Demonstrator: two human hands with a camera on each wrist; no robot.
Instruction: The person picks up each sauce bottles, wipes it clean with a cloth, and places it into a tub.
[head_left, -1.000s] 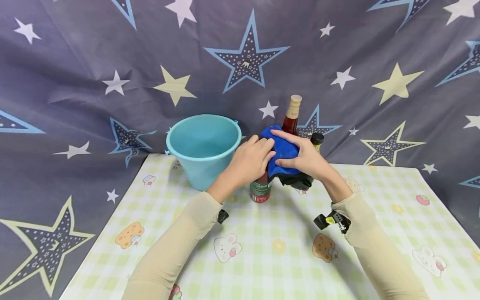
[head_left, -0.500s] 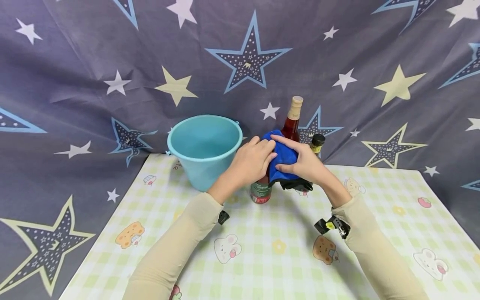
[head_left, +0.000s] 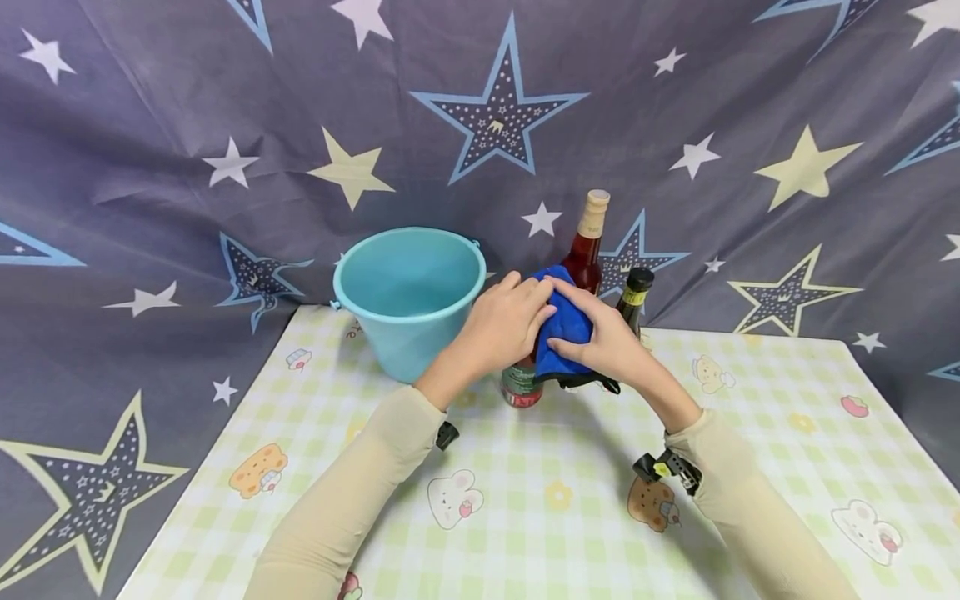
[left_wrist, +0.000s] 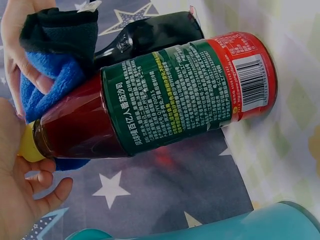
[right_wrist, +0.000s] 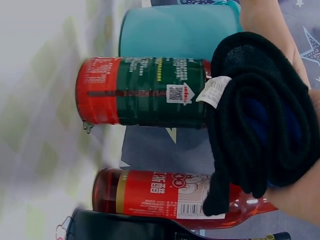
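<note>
A tomato ketchup bottle (left_wrist: 170,95) with a green and red label stands upright on the table. My left hand (head_left: 504,323) grips it at the top, its fingers curled at the yellow cap (left_wrist: 30,144) in the left wrist view. A blue cloth (head_left: 564,329) with a black edge is folded against the bottle's neck and shoulder. My right hand (head_left: 606,332) holds this cloth between thumb and fingers on the bottle's right side. In the right wrist view the bunched cloth (right_wrist: 260,120) hides the bottle's upper part and most of the right fingers.
Close on the left stands a light blue bucket (head_left: 408,319). Behind the right hand are a red-labelled vinegar bottle (head_left: 587,250) and a dark bottle (head_left: 635,293) with a black cap. A starry curtain (head_left: 285,125) hangs behind the checked tablecloth (head_left: 555,533).
My right hand and the cloth have slid slightly down around the ketchup bottle, and the cloth's dark edge has drawn inward. More of the dark bottle shows. The left hand keeps its hold.
</note>
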